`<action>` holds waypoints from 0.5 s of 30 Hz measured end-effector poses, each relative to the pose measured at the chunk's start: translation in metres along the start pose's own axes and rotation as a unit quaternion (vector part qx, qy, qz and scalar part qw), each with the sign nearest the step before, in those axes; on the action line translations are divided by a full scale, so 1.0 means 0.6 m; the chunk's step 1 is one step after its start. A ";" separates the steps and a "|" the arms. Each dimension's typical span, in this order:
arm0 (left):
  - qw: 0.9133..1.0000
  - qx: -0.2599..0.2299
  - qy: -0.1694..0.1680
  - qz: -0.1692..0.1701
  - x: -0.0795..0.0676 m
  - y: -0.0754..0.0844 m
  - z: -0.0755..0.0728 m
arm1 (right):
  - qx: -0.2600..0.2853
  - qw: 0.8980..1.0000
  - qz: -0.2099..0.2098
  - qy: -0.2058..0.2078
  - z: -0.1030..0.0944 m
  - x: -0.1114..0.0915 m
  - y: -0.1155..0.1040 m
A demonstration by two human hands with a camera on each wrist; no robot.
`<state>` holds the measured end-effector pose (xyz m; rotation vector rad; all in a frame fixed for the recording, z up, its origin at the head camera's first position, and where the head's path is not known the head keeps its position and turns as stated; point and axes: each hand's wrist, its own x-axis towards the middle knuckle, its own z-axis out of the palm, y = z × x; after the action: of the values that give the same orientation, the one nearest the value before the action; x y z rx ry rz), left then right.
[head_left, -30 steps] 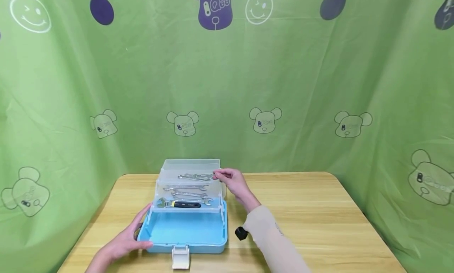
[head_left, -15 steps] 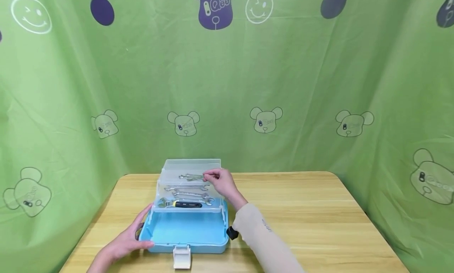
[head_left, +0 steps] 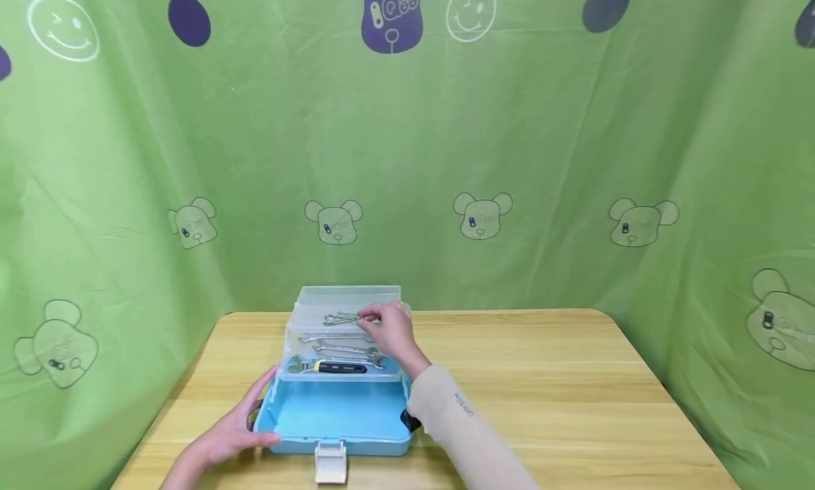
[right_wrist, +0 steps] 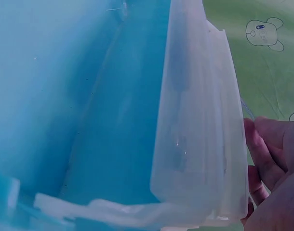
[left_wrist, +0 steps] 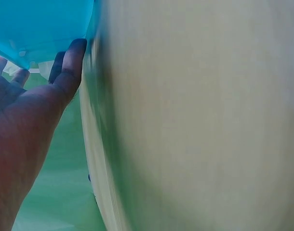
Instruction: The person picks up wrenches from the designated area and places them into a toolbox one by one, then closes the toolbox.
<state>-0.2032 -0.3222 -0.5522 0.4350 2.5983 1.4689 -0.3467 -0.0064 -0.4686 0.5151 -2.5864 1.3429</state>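
Observation:
A light blue toolbox stands open on the table, its translucent trays raised in steps at the back. My left hand grips its left end, thumb on the front corner and fingers along the side. Over the upper tray, my right hand pinches a thin silver wrench, mostly hidden by the fingers. Small silver wrenches lie just left of those fingertips. On the lower tray are several larger open-end wrenches and an adjustable wrench with a black and yellow handle.
A white latch hangs down at the toolbox front. Wooden table surface extends to the right. Green printed cloth surrounds the table at the back and sides.
My right hand has moved left over the upper tray, and the wrench in its fingers has gone with it. The left hand keeps its hold on the toolbox.

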 end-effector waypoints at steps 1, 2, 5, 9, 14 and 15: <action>1.000 0.000 0.001 0.000 0.000 0.001 0.000 | -0.002 1.000 0.000 -0.002 0.002 0.000 0.000; 1.000 0.000 0.001 0.000 0.000 0.001 0.001 | -0.004 1.000 -0.001 -0.003 0.003 -0.001 0.000; 1.000 -0.002 0.002 -0.001 -0.001 0.003 0.001 | -0.012 1.000 -0.007 -0.002 0.007 0.000 0.001; 1.000 -0.004 0.001 -0.001 -0.001 0.003 0.000 | -0.043 0.999 -0.021 -0.002 0.010 0.001 0.002; 1.000 -0.004 0.001 -0.001 -0.001 0.003 0.000 | -0.077 0.997 -0.028 -0.010 0.011 0.000 0.002; 1.000 -0.002 0.002 -0.001 -0.001 0.003 0.001 | -0.082 0.996 -0.028 -0.012 0.011 0.000 0.001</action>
<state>-0.2021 -0.3214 -0.5510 0.4292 2.5969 1.4759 -0.3470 -0.0115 -0.4731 0.5746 -2.6505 1.1022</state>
